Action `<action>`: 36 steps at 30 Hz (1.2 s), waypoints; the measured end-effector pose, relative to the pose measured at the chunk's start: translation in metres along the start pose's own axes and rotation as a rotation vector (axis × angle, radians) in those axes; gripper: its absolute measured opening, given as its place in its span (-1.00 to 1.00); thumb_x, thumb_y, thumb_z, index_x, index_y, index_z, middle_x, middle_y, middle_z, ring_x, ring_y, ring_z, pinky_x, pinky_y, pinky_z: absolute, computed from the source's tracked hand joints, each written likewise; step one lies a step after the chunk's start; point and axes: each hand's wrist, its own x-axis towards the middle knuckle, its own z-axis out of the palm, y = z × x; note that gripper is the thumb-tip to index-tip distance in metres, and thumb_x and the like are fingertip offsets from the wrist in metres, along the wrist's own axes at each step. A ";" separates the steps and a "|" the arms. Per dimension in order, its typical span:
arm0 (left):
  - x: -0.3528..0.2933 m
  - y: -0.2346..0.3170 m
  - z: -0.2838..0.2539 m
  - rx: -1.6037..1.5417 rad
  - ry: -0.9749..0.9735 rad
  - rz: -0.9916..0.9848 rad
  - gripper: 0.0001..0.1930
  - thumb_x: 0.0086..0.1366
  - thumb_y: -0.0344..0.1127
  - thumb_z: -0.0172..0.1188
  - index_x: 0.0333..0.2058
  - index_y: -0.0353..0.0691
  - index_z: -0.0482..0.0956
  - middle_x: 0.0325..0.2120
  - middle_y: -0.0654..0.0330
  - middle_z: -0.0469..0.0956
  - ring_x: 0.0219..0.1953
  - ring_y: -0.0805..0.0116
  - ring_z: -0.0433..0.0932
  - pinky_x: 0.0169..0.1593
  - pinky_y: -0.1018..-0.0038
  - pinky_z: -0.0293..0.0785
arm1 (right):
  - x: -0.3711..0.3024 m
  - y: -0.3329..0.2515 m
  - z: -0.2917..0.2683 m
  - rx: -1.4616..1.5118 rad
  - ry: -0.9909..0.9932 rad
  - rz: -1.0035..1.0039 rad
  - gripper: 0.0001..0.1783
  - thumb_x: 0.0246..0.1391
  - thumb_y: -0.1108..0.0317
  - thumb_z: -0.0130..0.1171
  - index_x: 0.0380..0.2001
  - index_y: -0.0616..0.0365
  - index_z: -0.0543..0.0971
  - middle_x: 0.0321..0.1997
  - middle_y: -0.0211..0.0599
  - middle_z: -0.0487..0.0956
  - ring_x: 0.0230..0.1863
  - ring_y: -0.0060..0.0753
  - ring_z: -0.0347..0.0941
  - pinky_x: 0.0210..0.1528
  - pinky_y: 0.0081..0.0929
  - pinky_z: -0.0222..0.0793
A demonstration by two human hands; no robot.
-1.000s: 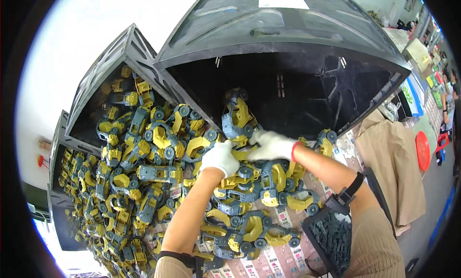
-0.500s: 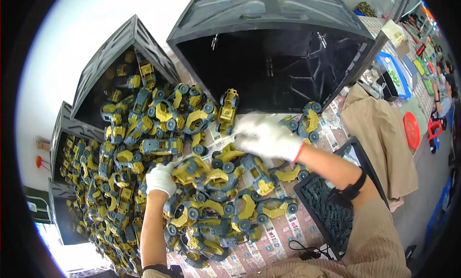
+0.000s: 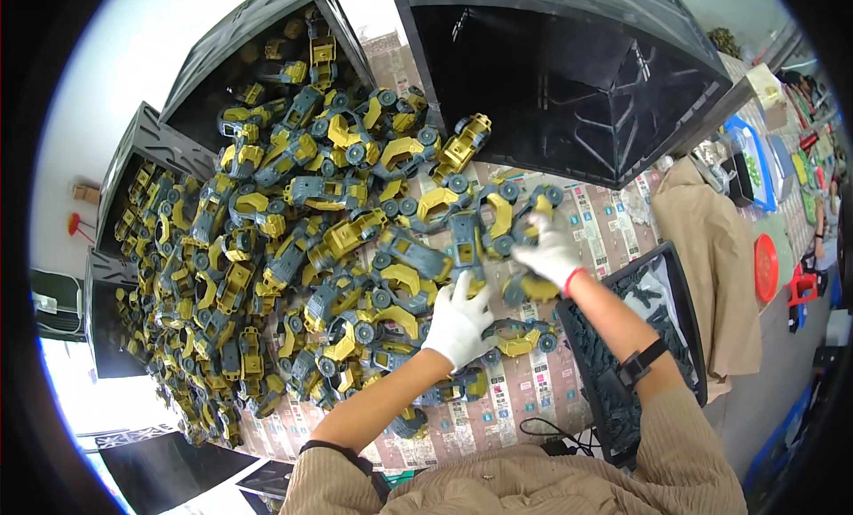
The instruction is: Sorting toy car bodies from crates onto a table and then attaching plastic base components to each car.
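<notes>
My left hand, in a white glove, lies over the toy trucks in the middle of the table, fingers spread. Its fingertips reach the lower end of a grey-and-yellow toy truck. To the right, my right hand, gloved too and slightly blurred, has its fingers apart beside an upright yellow-and-grey toy truck. Another toy truck shows blurred just under that hand; whether the hand touches it I cannot tell. A further toy truck lies right of my left hand.
A heap of toy trucks covers the left, spilling from black crates. One large black crate lies open at the back. A black tray of dark parts stands right, beside brown cloth. A black cable lies in front.
The view has shifted. My left hand has moved right, from the heap's edge to the trucks in the middle. My right hand has come nearer and to the right, away from the large crate.
</notes>
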 end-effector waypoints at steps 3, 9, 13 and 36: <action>-0.025 -0.010 0.008 -0.018 0.023 -0.081 -0.74 0.04 0.02 0.39 -0.39 0.02 0.76 0.05 0.10 0.51 0.27 -0.09 0.31 0.09 -0.04 0.42 | -0.011 -0.026 -0.011 0.224 -0.260 0.123 -0.09 -0.01 -0.09 0.42 0.33 0.14 0.39 0.30 0.12 0.50 0.31 0.06 0.46 0.36 -0.25 0.35; -0.057 -0.021 -0.003 -0.025 -0.109 -0.170 -0.76 0.11 -0.04 0.33 -0.33 0.00 0.74 0.01 0.05 0.57 0.27 -0.01 0.39 0.13 -0.01 0.43 | -0.009 -0.015 -0.129 0.261 -0.671 0.038 -0.33 0.07 -0.14 0.38 0.07 0.17 0.65 0.08 -0.09 0.65 0.01 -0.16 0.61 0.17 -0.29 0.46; -0.041 -0.023 -0.045 -0.152 -0.354 -0.225 -0.74 0.25 -0.05 0.20 -0.37 -0.05 0.75 -0.17 0.10 0.68 0.05 0.12 0.61 0.11 0.10 0.50 | 0.009 0.031 -0.213 1.392 0.203 0.221 -0.50 0.25 -0.18 0.24 -0.26 0.09 0.63 -0.31 -0.39 0.61 -0.29 -0.39 0.59 0.03 -0.15 0.59; 0.213 -0.075 -0.207 -2.551 0.825 -0.015 -0.85 0.36 -0.44 0.12 -0.13 -0.32 0.52 -0.05 0.05 0.59 0.08 0.14 0.53 0.28 0.11 0.44 | 0.024 0.010 -0.249 2.102 0.329 -0.146 -0.81 0.33 0.32 0.17 -0.06 0.15 0.54 -0.09 -0.28 0.65 -0.15 -0.36 0.56 0.14 -0.12 0.47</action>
